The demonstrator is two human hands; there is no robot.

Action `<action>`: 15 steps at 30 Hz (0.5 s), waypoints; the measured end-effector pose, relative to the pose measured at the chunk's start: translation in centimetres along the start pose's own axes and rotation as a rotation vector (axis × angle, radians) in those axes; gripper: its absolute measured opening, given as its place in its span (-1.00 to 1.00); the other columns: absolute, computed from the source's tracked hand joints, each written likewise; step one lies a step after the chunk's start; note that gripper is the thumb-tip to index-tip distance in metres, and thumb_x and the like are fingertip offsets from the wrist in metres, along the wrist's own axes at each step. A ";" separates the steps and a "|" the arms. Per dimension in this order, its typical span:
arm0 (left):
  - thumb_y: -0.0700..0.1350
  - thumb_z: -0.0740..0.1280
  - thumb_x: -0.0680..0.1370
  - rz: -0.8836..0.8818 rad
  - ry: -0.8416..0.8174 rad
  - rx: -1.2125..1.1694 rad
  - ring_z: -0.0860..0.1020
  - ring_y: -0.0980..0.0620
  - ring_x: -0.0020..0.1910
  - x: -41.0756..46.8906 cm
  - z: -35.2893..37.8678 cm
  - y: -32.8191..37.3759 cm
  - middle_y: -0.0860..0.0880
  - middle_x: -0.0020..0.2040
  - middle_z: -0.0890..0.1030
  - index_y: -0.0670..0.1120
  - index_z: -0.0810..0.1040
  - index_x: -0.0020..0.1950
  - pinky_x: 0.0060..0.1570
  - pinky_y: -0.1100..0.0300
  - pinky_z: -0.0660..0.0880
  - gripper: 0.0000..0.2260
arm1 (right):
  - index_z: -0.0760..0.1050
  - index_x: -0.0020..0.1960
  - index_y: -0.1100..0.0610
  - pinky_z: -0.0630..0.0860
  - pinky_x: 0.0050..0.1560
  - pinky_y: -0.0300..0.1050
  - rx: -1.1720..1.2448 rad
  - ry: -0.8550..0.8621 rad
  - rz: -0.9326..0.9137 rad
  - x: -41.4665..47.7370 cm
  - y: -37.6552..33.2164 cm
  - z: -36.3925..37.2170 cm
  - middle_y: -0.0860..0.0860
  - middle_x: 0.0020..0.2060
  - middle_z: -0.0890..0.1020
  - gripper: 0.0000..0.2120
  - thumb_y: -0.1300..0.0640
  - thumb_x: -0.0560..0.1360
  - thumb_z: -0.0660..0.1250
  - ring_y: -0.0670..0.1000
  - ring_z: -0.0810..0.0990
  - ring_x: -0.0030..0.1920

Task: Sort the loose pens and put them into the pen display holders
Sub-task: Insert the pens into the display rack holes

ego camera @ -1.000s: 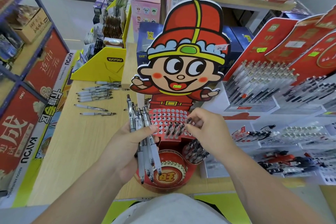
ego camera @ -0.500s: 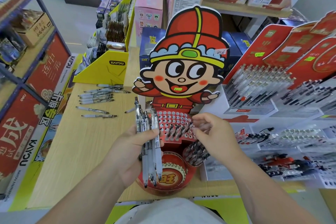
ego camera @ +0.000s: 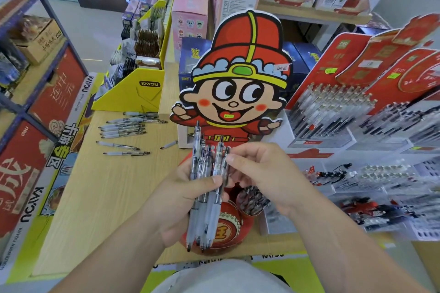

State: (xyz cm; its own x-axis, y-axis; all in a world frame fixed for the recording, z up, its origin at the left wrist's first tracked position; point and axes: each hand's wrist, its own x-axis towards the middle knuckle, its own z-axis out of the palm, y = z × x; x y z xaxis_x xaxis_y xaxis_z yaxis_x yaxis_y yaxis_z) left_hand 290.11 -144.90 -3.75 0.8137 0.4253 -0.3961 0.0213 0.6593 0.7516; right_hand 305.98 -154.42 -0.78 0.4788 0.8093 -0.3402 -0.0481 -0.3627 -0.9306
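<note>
My left hand (ego camera: 177, 200) grips a bundle of clear white pens (ego camera: 204, 188), held upright in front of the red cartoon pen display holder (ego camera: 235, 93). My right hand (ego camera: 264, 173) reaches across and pinches the rightmost pen of the bundle near its top. The holder's red perforated tray is mostly hidden behind both hands; its round red base (ego camera: 228, 231) shows below them. Several loose pens (ego camera: 123, 129) lie on the wooden table (ego camera: 100, 197) at the far left, and one more pen (ego camera: 170, 144) lies beside the holder.
A yellow cardboard display box (ego camera: 133, 93) stands behind the loose pens. Red-backed racks full of pens (ego camera: 338, 107) and clear trays of stationery fill the right side. Pink boxes (ego camera: 190, 12) stand at the back, and a blue shelf unit (ego camera: 31, 74) stands at the left.
My right hand has left the holder's perforated tray and come to the bundle, pinching one pen. The bundle in my left hand has shifted right, in front of the holder.
</note>
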 end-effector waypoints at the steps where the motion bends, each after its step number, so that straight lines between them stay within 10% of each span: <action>1: -0.20 0.52 0.39 0.000 0.003 0.014 0.64 -0.09 -0.17 0.1 0.0 0.0 -0.21 -0.05 0.68 -0.06 0.69 0.11 -0.14 0.09 0.62 -0.70 | 0.64 -0.01 0.14 0.54 -0.29 -0.23 0.022 -0.017 0.019 0.0 0.0 0.0 0.11 -0.32 0.68 -0.94 0.16 0.56 0.42 0.02 0.65 -0.29; 8: -0.22 0.58 0.39 -0.058 0.014 0.123 0.67 -0.20 0.05 0.3 -0.3 0.1 -0.22 0.11 0.70 -0.04 0.68 0.16 0.16 -0.11 0.56 -0.64 | 0.58 -0.16 0.17 0.55 -0.34 -0.22 0.131 -0.061 0.093 0.0 0.2 -0.1 0.13 -0.30 0.67 -0.88 0.30 0.54 0.37 0.04 0.63 -0.31; 15: -0.25 0.51 0.33 -0.066 -0.006 0.141 0.68 -0.10 -0.06 0.7 -0.9 0.1 -0.21 0.10 0.70 -0.06 0.63 0.23 -0.15 0.17 0.62 -0.54 | 0.63 0.00 0.23 0.57 -0.34 -0.23 0.231 -0.048 0.111 0.2 0.8 -0.7 0.11 -0.30 0.68 -0.90 0.33 0.55 0.35 -0.01 0.63 -0.33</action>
State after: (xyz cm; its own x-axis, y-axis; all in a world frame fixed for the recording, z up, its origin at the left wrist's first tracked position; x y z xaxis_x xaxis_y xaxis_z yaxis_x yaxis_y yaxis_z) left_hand 290.17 -144.01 -4.45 0.8115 0.3800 -0.4440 0.1554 0.5920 0.7908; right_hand 306.65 -154.87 -1.46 0.4172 0.7934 -0.4433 -0.2994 -0.3405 -0.8913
